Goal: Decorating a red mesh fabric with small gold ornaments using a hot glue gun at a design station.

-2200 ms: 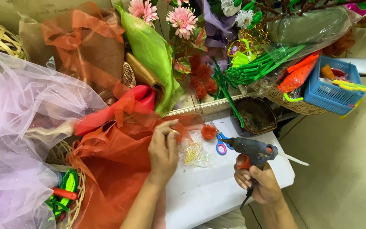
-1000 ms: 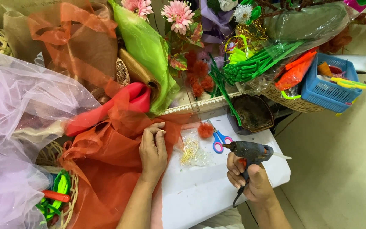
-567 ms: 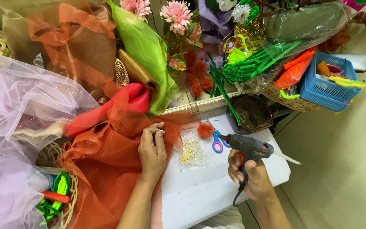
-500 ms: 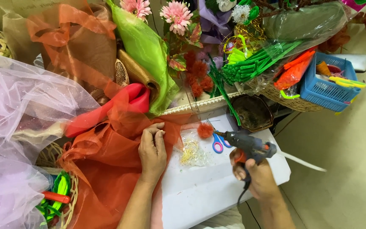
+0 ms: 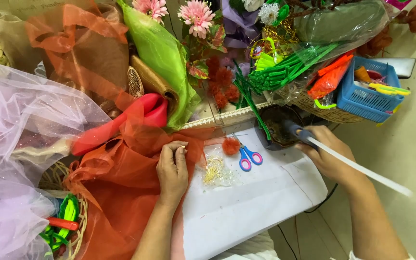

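Head view: right hand (image 5: 328,154) closes its grip around glue gun (image 5: 297,132); left hand (image 5: 172,168) pinches orange mesh (image 5: 121,178).

Open white counter (image 5: 246,212) between left hand (image 5: 172,171) and right hand (image 5: 328,154). Blocked ahead by scissors (image 5: 249,156), orange pompom (image 5: 231,145), dark bowl (image 5: 278,130). Crowded left by orange netting (image 5: 116,192); blue basket (image 5: 367,91) far right.

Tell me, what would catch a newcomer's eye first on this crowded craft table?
Probably the orange-red sheer fabric spilling over the table's left side, where the left hand pinches its edge. Beside it, the right hand holds a glue gun with a long white glue stick near a dark bowl. Blue-handled scissors lie on the white sheet between the hands.
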